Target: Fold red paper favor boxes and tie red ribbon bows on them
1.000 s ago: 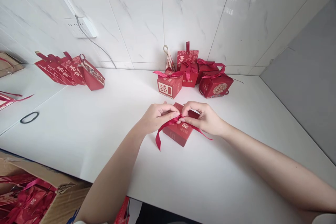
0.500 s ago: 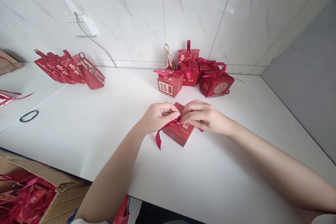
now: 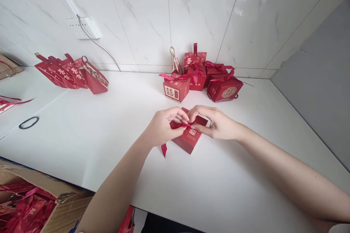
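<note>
A red gift box [image 3: 188,142] with gold lettering lies on the white table in front of me. Across its top runs a dark red ribbon [image 3: 164,150], whose loose end hangs past the left side. My left hand [image 3: 166,125] pinches the ribbon near the middle of the box, thumb below and fingers curled above. From the right, my right hand [image 3: 214,122] pinches the ribbon at the same knot, its thumb and forefinger making a ring. Fingertips of both hands nearly meet there and partly hide the ribbon.
Several red gift boxes with bows [image 3: 197,76] stand by the tiled wall. Leaning red boxes [image 3: 68,72] are at the left, and a black ring [image 3: 28,122] lies nearer. An open carton [image 3: 72,207] of red boxes sits below the table's left edge.
My right hand's fingers have opened into a ring and its thumb now shows. The left fingers have spread slightly above the knot. The box has barely moved.
</note>
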A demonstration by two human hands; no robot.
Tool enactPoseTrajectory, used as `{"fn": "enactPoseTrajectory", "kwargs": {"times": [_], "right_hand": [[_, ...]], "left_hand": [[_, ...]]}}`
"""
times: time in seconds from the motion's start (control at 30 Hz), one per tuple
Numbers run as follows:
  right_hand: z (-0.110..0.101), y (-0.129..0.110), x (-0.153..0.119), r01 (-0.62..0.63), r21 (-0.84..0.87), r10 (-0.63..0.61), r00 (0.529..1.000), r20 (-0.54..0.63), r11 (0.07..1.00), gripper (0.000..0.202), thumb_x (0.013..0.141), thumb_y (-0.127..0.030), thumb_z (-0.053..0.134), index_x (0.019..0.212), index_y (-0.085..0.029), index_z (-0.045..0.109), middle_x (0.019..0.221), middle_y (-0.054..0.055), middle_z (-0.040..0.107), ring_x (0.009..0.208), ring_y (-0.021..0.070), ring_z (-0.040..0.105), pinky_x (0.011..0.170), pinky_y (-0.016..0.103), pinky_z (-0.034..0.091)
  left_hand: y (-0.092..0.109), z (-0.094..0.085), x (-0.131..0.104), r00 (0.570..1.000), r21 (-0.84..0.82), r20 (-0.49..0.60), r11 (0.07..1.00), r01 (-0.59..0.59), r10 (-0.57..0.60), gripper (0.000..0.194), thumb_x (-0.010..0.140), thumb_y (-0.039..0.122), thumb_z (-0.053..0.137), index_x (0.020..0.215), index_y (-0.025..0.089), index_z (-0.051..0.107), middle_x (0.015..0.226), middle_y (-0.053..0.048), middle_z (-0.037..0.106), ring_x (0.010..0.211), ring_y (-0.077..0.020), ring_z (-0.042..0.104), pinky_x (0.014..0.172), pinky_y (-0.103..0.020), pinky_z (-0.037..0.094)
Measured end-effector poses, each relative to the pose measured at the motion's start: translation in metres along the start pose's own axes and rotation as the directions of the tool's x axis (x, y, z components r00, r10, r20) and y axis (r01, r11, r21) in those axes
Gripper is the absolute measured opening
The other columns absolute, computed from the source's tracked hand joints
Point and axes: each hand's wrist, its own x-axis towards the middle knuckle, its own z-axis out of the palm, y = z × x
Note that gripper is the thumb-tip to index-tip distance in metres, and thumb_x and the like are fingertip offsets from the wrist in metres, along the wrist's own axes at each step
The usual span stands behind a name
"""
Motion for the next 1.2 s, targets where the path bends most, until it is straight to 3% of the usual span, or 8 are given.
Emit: {"fn": "enactPoseTrajectory", "kwargs": {"times": [0.1, 0.27, 0.4, 0.53, 0.63, 0.8, 1.07, 1.2], "right_hand": [[-0.003, -0.005, -0.001, -0.117, 0.096, 0.115, 0.993, 0.02, 0.989, 0.009, 0.088, -0.021, 0.059, 0.096, -0.022, 0.056, 0.098, 0.003, 0.065, 0.083, 0.0159, 0.061, 0.064, 0.027, 0.051], [-0.002, -0.008, 0.002, -0.12, 0.154, 0.128, 0.991, -0.045, 0.981, 0.003, 0.091, -0.019, 0.054, 0.093, -0.021, 0.056, 0.087, 0.001, 0.063, 0.079, 0.0139, 0.058, 0.073, 0.029, 0.048], [0.0, -0.005, 0.004, -0.19, 0.076, 0.197, 0.976, -0.095, 0.979, 0.01, 0.092, -0.023, 0.054, 0.092, -0.021, 0.064, 0.092, 0.003, 0.06, 0.082, 0.0153, 0.057, 0.077, 0.032, 0.047], [-0.002, -0.002, 0.005, -0.29, 0.129, 0.294, 0.956, -0.009, 0.948, 0.015, 0.09, -0.028, 0.056, 0.087, -0.022, 0.07, 0.091, 0.003, 0.058, 0.076, 0.0136, 0.056, 0.071, 0.03, 0.045], [-0.002, -0.001, 0.005, -0.333, 0.217, 0.333, 0.942, 0.036, 0.918, 0.014, 0.086, -0.031, 0.061, 0.087, -0.021, 0.07, 0.092, 0.002, 0.06, 0.072, 0.0123, 0.056, 0.067, 0.029, 0.044], [-0.001, -0.001, 0.004, -0.354, 0.184, 0.355, 0.934, 0.029, 0.917, 0.016, 0.087, -0.033, 0.061, 0.089, -0.021, 0.072, 0.09, 0.003, 0.059, 0.073, 0.0126, 0.055, 0.068, 0.029, 0.044], [0.0, -0.004, 0.005, -0.307, 0.17, 0.313, 0.95, -0.012, 0.937, 0.01, 0.083, -0.023, 0.062, 0.085, -0.021, 0.071, 0.085, 0.002, 0.059, 0.069, 0.0123, 0.054, 0.066, 0.028, 0.045], [0.0, -0.006, 0.006, -0.272, 0.17, 0.275, 0.961, 0.01, 0.947, 0.011, 0.084, -0.027, 0.062, 0.091, -0.021, 0.07, 0.086, 0.002, 0.058, 0.075, 0.0142, 0.056, 0.07, 0.03, 0.048]], "left_hand": [[0.0, 0.006, -0.002, 0.987, 0.161, -0.096, 0.981, -0.109, 0.126, 0.023, 0.075, 0.005, 0.056, 0.09, 0.021, 0.064, 0.09, 0.002, 0.07, 0.082, -0.0109, 0.065, 0.078, -0.024, 0.053], [-0.005, 0.012, -0.002, 0.951, 0.421, -0.13, 0.884, -0.204, 0.282, 0.022, 0.074, 0.001, 0.053, 0.082, 0.021, 0.059, 0.077, 0.005, 0.064, 0.065, -0.0079, 0.054, 0.061, -0.022, 0.044], [-0.011, 0.015, 0.001, 0.89, 0.506, -0.104, 0.794, -0.337, 0.444, 0.025, 0.078, -0.001, 0.05, 0.087, 0.021, 0.058, 0.082, 0.004, 0.066, 0.074, -0.0096, 0.06, 0.068, -0.023, 0.048], [-0.015, 0.015, 0.002, 0.83, 0.574, -0.033, 0.69, -0.441, 0.557, 0.03, 0.083, 0.0, 0.048, 0.102, 0.02, 0.058, 0.094, -0.001, 0.068, 0.085, -0.0119, 0.064, 0.077, -0.026, 0.052], [-0.016, 0.013, 0.001, 0.805, 0.593, 0.019, 0.641, -0.486, 0.593, 0.027, 0.087, 0.003, 0.048, 0.105, 0.02, 0.058, 0.099, -0.003, 0.064, 0.085, -0.0113, 0.064, 0.073, -0.024, 0.053], [-0.018, 0.01, 0.001, 0.797, 0.611, 0.02, 0.624, -0.488, 0.604, 0.015, 0.089, 0.008, 0.05, 0.095, 0.019, 0.058, 0.095, -0.003, 0.058, 0.074, -0.0084, 0.06, 0.063, -0.02, 0.051], [-0.016, 0.006, -0.001, 0.817, 0.648, 0.084, 0.591, -0.48, 0.571, 0.014, 0.09, 0.008, 0.047, 0.086, 0.019, 0.055, 0.093, -0.003, 0.059, 0.068, -0.0072, 0.056, 0.06, -0.02, 0.048], [-0.012, 0.004, -0.001, 0.784, 0.683, 0.1, 0.531, -0.502, 0.612, 0.016, 0.091, 0.008, 0.045, 0.084, 0.018, 0.055, 0.09, -0.003, 0.059, 0.066, -0.0076, 0.055, 0.059, -0.021, 0.047]]}}
